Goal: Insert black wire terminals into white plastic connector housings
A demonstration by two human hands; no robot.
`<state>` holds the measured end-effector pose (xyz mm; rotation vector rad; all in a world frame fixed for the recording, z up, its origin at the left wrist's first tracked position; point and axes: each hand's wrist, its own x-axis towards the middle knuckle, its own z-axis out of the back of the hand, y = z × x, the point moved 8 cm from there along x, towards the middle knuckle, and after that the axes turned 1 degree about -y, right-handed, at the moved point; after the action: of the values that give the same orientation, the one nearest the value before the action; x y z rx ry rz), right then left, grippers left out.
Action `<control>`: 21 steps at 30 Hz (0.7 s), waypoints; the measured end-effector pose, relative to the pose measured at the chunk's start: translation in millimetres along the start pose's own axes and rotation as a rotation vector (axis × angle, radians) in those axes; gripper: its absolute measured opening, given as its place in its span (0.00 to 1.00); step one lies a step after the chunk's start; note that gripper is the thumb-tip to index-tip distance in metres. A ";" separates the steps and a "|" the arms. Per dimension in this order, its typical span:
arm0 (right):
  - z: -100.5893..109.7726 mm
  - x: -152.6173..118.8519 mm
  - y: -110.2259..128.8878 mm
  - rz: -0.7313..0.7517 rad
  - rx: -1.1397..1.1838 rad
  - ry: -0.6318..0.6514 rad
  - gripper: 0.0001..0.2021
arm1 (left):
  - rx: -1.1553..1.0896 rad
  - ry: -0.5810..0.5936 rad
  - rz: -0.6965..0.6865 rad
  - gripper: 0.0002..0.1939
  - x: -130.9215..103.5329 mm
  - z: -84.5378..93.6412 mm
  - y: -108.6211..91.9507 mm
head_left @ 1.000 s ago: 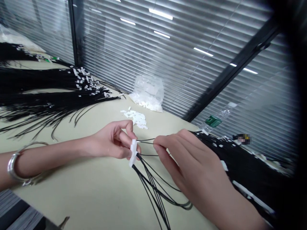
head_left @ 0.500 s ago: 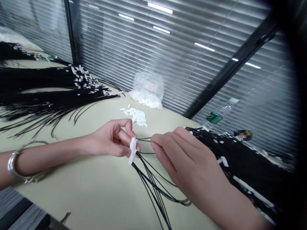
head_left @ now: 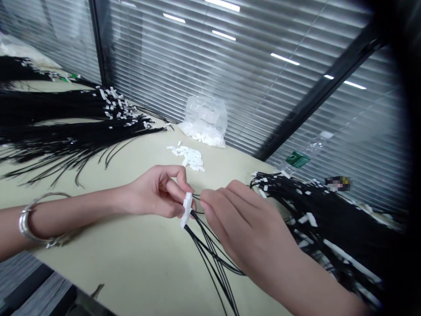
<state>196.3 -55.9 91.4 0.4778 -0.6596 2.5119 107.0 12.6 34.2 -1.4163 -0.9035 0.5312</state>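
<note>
Between the thumb and fingers of my left hand [head_left: 164, 193] is a white plastic connector housing [head_left: 187, 210], tilted slightly from upright. Several thin black wires [head_left: 210, 254] run out of its right side and hang down toward the table's front. My right hand [head_left: 246, 219] is closed in a pinch just right of the housing, on a thin black wire [head_left: 196, 195] that reaches to the housing's upper part. The fingertips of that hand are partly hidden behind its own knuckles.
Loose white housings [head_left: 189, 156] lie beyond my hands, before a clear plastic bag [head_left: 205, 123] of white pieces. Bundled black wires with white ends [head_left: 66, 105] cover the left; another heap [head_left: 345, 224] lies right. A plastic bottle [head_left: 297, 159] stands by the window blinds [head_left: 197, 57].
My right hand has moved left, closer to the housing, and the stretch of wire between its fingers and the housing is shorter. The left hand still holds the housing.
</note>
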 end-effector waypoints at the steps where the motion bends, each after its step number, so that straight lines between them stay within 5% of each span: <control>1: -0.9 -0.1 0.5 -0.003 -0.003 0.003 0.06 | 0.009 0.003 -0.002 0.14 0.1 -0.2 -0.1; 12: 25.2 -4.6 -29.3 -0.141 0.063 0.103 0.07 | -0.006 0.052 -0.060 0.14 0.2 -1.7 -9.1; 16: 26.8 -18.8 -60.5 -0.211 -0.095 0.092 0.06 | -0.080 0.138 -0.071 0.15 -2.8 -5.6 -19.0; 21: 16.7 -24.9 -108.1 -0.403 -0.081 0.042 0.19 | -0.125 0.276 -0.017 0.17 -9.8 -16.8 -21.4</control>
<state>278.6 8.1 132.9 0.4741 -0.5803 2.1026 110.5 -7.8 54.3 -1.5493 -0.7347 0.2606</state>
